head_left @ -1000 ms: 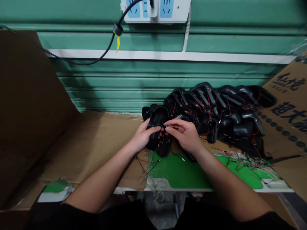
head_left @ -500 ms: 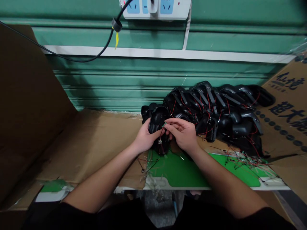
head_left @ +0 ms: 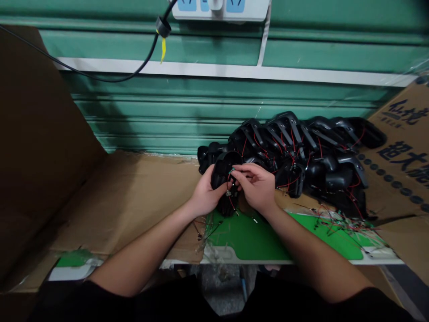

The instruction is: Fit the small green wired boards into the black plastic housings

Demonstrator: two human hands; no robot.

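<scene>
My left hand (head_left: 206,191) is wrapped round a black plastic housing (head_left: 221,172), its thumb lying across the front. Between the fingertips of my right hand (head_left: 256,184) is a small green circuit board (head_left: 231,171), pinched at the mouth of the housing. Thin red wires (head_left: 231,202) run down from the board, with a small metallic part (head_left: 229,193) hanging below my left thumb. My right hand's lower fingers are curled and partly hidden. The inside of the housing is dark and hard to make out.
Many similar black housings with red wires (head_left: 284,143) are heaped to the right against the green shutter (head_left: 150,107). A tangle of wired boards (head_left: 345,223) lies on the green mat (head_left: 261,239). Cardboard boxes (head_left: 43,147) stand at both sides, and a power strip (head_left: 221,12) hangs above.
The housing has tilted and shifted slightly to the right in my left hand. My right hand has brought the green board closer in against the housing's opening.
</scene>
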